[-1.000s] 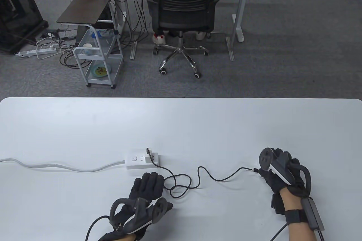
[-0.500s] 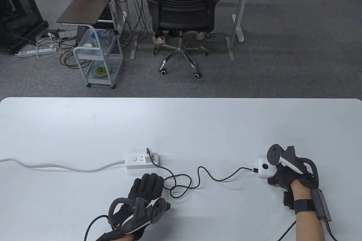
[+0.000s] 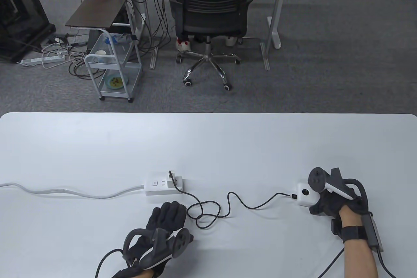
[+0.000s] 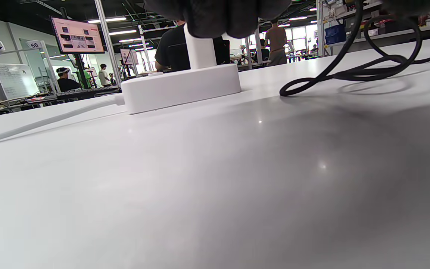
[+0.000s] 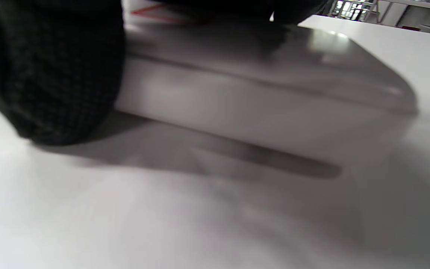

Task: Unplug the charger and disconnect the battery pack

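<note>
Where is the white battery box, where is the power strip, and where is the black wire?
battery pack (image 3: 305, 194), table view, its white top face.
power strip (image 3: 158, 185), table view, its flat top by the buttons.
black cable (image 3: 251, 207), table view, the middle of its run.

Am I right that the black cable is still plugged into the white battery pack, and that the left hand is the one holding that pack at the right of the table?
Not quite: the right hand holds the white battery pack, as the table view shows. The left hand rests flat on the table near the power strip. The black cable is indeed plugged into the pack.
</note>
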A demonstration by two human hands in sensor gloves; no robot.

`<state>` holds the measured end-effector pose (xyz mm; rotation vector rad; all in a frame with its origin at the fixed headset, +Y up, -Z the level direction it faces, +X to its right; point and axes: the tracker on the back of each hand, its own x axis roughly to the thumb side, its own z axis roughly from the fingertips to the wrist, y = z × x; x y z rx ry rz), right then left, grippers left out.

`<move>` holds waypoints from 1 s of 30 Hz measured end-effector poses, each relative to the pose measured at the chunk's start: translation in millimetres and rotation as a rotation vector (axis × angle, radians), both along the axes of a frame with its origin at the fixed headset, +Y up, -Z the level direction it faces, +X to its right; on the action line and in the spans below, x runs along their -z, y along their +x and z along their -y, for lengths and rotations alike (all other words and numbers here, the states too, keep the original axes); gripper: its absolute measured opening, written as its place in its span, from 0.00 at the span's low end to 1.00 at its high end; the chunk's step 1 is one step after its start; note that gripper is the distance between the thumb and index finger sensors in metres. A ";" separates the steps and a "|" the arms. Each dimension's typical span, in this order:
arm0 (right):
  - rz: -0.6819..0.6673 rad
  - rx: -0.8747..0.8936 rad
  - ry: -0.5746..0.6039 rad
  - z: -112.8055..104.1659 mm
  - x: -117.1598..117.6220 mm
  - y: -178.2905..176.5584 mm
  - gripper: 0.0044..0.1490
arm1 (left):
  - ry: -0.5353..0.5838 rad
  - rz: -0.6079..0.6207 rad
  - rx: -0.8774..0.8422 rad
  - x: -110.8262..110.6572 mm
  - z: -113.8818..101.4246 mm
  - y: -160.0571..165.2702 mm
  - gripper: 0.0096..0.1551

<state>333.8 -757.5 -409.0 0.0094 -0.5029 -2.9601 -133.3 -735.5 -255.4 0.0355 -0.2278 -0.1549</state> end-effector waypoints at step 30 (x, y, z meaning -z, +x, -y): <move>-0.397 -0.068 0.292 -49.4 -65.0 -72.0 0.69 | 0.026 -0.025 -0.009 -2.7 -4.7 -3.5 0.52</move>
